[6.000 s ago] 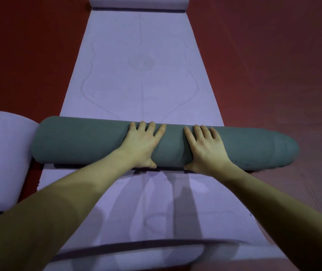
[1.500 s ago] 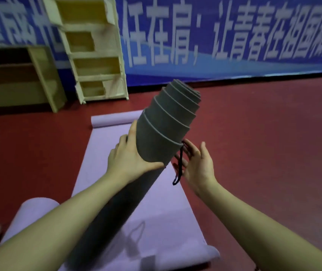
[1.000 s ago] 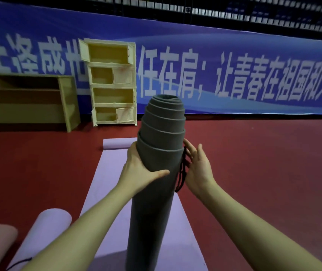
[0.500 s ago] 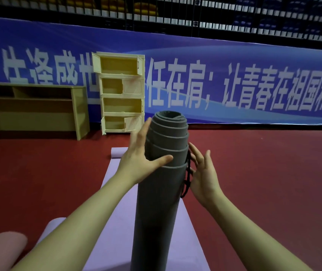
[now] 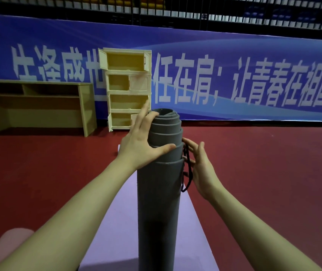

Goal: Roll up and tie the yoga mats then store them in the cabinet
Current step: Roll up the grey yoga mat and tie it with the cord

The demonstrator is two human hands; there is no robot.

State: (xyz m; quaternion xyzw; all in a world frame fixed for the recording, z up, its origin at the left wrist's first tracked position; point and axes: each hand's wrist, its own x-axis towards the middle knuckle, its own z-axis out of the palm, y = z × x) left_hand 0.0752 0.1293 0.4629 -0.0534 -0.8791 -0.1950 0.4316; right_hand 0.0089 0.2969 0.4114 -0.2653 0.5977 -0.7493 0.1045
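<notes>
A rolled grey yoga mat (image 5: 159,202) stands upright in front of me, its inner layers telescoped up at the top. My left hand (image 5: 138,145) holds its upper left side, with the thumb across the front and the fingers reaching up to the rim. My right hand (image 5: 203,169) lies against the right side with straight fingers. A black cord (image 5: 189,177) hangs in a loop between that hand and the roll. The cream cabinet (image 5: 126,90) stands far off against the banner, with its compartments open.
An unrolled lilac mat (image 5: 117,222) lies on the red floor under the grey roll. A pink rolled mat (image 5: 5,243) shows at the lower left. A long wooden desk (image 5: 39,106) stands left of the cabinet. Red floor (image 5: 264,173) stretches to the right.
The grey roll went from lying flat under both palms to standing upright. Over the last second my left hand slid up towards the rim, while my right hand stayed at the cord.
</notes>
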